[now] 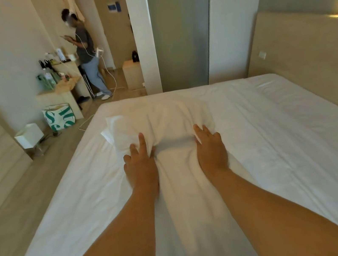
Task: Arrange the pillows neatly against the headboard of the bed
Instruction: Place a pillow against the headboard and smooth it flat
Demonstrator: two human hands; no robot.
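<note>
Where sheets blur, perhaps pillow [158, 123] on bed [279, 154].

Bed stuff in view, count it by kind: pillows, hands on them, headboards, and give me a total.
Pillows: 1, the white pillow, lying mid-bed
Hands: 2, left hand and right hand, both on the pillow's near edge
Headboards: 1, the beige headboard on the right
Total: 4

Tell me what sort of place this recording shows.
Probably a hotel room: a white-sheeted bed against a padded headboard, a narrow desk by the entry hall, and a frosted glass partition.
</note>
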